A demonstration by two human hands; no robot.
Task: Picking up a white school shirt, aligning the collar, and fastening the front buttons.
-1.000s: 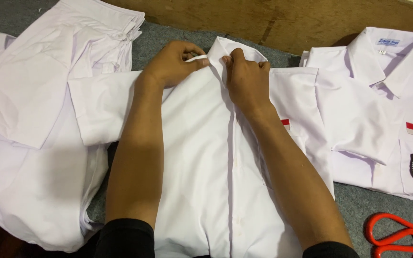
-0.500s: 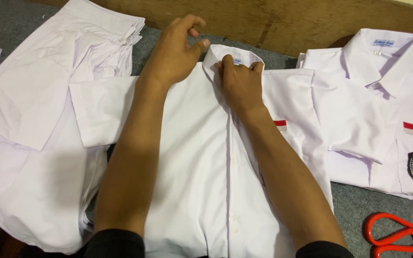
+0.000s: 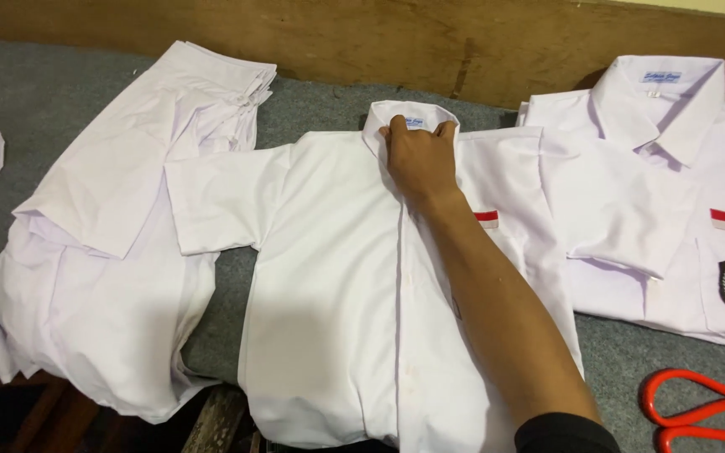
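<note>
Right hand (image 3: 417, 159) grip was flat, fingers spread a little and pressed down on the white shirt (image 3: 337, 285) just below its collar (image 3: 411, 117), pinching nothing. Left hand was out of view; half a second earlier it was lifted above the collar, a second earlier both hands were on it. Near to far: red scissors (image 3: 698, 411) lay at the near right edge, the shirt lay front-up mid-counter (image 3: 312, 109) on grey cloth, a loose pile of white shirts (image 3: 111, 252) at left, a folded white shirt with badge (image 3: 673, 193) at right, a wooden board (image 3: 295, 38) behind.
</note>
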